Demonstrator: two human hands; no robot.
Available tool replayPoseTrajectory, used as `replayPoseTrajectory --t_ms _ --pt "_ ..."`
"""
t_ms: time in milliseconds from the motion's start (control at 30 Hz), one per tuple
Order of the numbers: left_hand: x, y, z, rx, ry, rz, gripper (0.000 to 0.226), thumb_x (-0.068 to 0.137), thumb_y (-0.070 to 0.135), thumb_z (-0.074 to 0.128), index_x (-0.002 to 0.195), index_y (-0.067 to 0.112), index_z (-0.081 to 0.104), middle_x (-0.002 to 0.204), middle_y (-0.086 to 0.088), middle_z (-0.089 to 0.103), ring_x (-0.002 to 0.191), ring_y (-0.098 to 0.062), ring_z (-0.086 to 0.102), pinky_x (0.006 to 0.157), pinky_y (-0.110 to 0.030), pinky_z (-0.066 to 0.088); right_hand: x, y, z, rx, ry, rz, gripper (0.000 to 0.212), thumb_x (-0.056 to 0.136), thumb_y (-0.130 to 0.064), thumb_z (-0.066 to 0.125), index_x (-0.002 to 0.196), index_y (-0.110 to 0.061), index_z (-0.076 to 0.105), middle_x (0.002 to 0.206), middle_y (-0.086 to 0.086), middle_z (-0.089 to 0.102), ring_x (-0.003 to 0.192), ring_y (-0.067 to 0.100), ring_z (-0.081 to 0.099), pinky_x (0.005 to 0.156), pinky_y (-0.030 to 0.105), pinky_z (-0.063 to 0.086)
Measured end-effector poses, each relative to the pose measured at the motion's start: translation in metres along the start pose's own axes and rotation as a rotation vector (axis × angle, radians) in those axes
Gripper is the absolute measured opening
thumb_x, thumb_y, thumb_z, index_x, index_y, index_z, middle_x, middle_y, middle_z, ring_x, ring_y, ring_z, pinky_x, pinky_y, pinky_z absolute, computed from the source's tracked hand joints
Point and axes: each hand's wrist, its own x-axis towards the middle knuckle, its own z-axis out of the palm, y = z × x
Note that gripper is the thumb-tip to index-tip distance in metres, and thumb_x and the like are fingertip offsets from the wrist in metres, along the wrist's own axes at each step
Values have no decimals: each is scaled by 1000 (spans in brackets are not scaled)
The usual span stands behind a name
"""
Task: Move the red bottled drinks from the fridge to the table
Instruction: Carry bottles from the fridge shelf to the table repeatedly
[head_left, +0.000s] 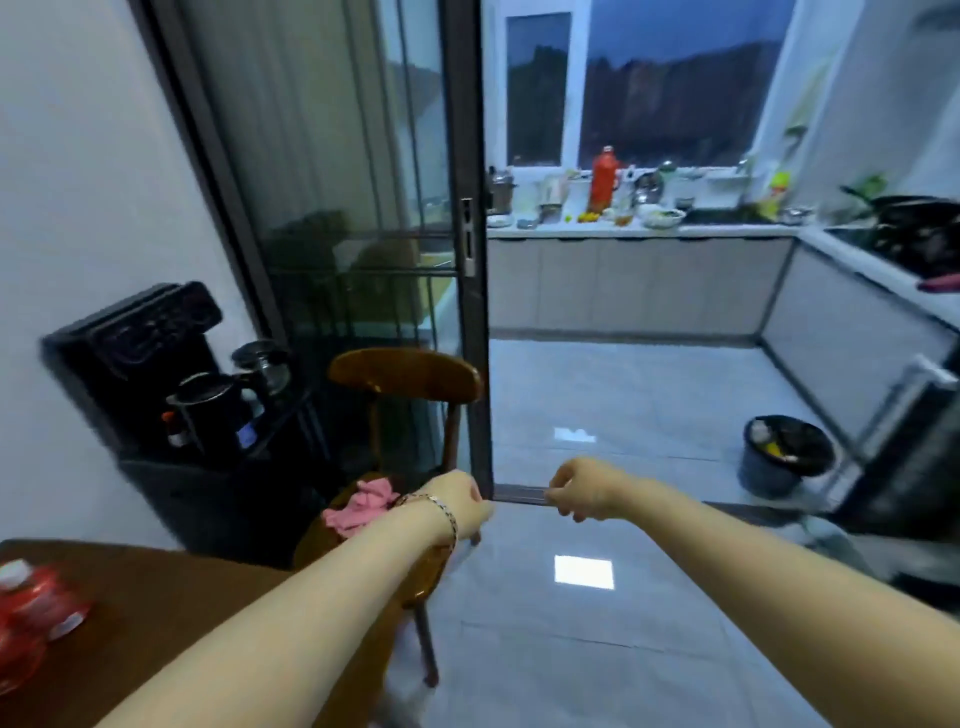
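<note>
Head view: left hand (457, 501) and right hand (582, 488) both extended forward, fingers curled in, empty. Red bottled drinks (36, 608) lie on the brown tabletop (156, 597), lower left. Wooden chair (405, 379) beside open sliding door (467, 249).

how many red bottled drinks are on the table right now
2, blurred: one red bottled drink with a white cap, another beside it, at the table's left edge. More may sit out of frame.
</note>
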Motion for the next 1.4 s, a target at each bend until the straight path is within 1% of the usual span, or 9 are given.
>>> replayPoseTrajectory --t_ms 167,233,433,667,767,933,1200,1333,1400 --pt "32 203 51 137 -38 329 18 91 27 48 92 14 61 95 -10 62 84 -23 54 78 -27 44 -77 171 -98 -33 229 201 29 88 -26 50 99 -6 69 102 14 69 86 25 60 69 27 47" --pt "37 283 73 160 -31 430 19 91 25 47 92 13 62 100 -13 65 89 -26 57 81 -28 45 -111 233 -134 -50 288 269 27 89 -26 49 93 -5 67 97 14 67 87 28 59 67 29 45" --pt "24 512 150 191 -125 731 21 94 24 48 95 9 62 96 -12 61 85 -24 54 79 -30 45 -220 402 -220 -68 468 491 27 90 -28 51 93 -7 67 99 12 69 85 26 61 70 31 47" --pt "1 728 220 256 -201 1037 25 93 31 50 101 10 61 108 -10 64 100 -26 60 80 -30 46 -322 562 -307 -9 625 778 27 89 -22 50 98 -6 69 104 12 68 88 26 61 69 35 46" --pt "6 810 242 287 -201 1137 26 93 30 49 104 10 62 105 -9 64 97 -25 61 80 -30 47 -347 623 -344 -20 672 890 22 89 -23 50 86 -9 66 93 11 65 91 28 62 69 33 47" --pt "18 943 277 275 -170 1319 25 91 26 48 94 7 63 96 -10 63 92 -27 62 71 -27 44 -375 714 -402 -15 804 1053 29 89 -27 51 110 -11 66 119 10 64 110 27 59 92 32 48" --pt "10 1128 331 305 -193 1602 20 88 22 47 92 13 64 91 -7 65 90 -26 63 75 -30 49 -423 831 -473 115 933 1313 27 86 -21 50 103 -10 67 114 9 66 105 28 61 84 32 49" --pt "-3 1198 354 269 -200 1707 18 90 21 45 88 13 60 87 -7 61 84 -24 59 71 -30 48 -453 878 -502 144 946 1407 21 88 -21 49 71 -14 60 83 6 62 80 25 57 67 28 45" --pt "-9 1228 369 238 -227 1736 15 91 21 45 84 15 58 83 -5 60 79 -23 58 71 -30 49 -467 904 -513 161 986 1445 18 87 -21 51 79 -15 66 90 6 64 84 24 59 70 27 46"
